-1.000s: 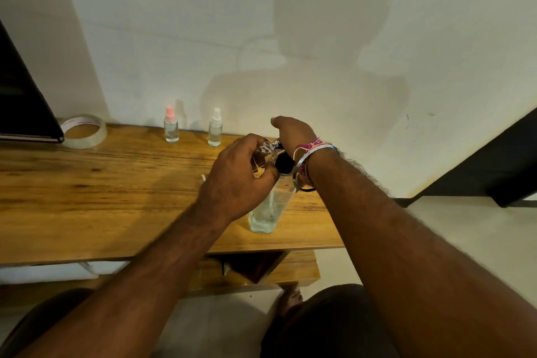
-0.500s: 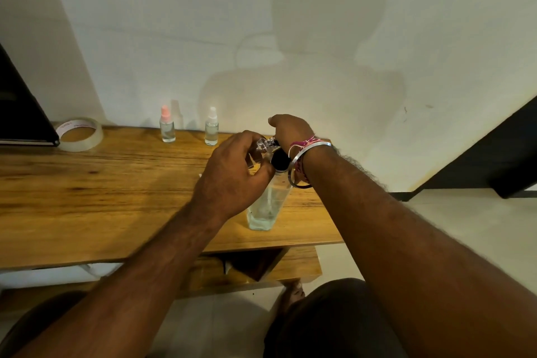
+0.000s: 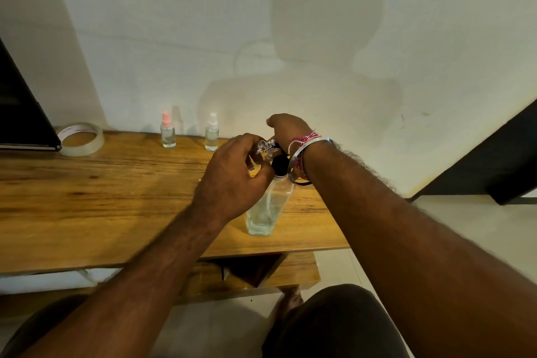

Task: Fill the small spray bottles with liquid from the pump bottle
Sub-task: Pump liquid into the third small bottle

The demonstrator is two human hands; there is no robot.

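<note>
Both hands are gathered at frame centre over the pump bottle (image 3: 268, 206), which stands upright on the wooden table (image 3: 87, 197) with its long axis vertical. A small clear bottle (image 3: 263, 148) is gripped in the curled fingers of the left hand (image 3: 232, 174), held at the pump's black head (image 3: 279, 164). That head is reached from behind by the right hand (image 3: 286, 129); whether it is pressed or gripped cannot be told. Two capped spray bottles, pink-topped (image 3: 167, 132) and white-topped (image 3: 211, 134), are left standing toward the upper left, nearer the left hand.
</note>
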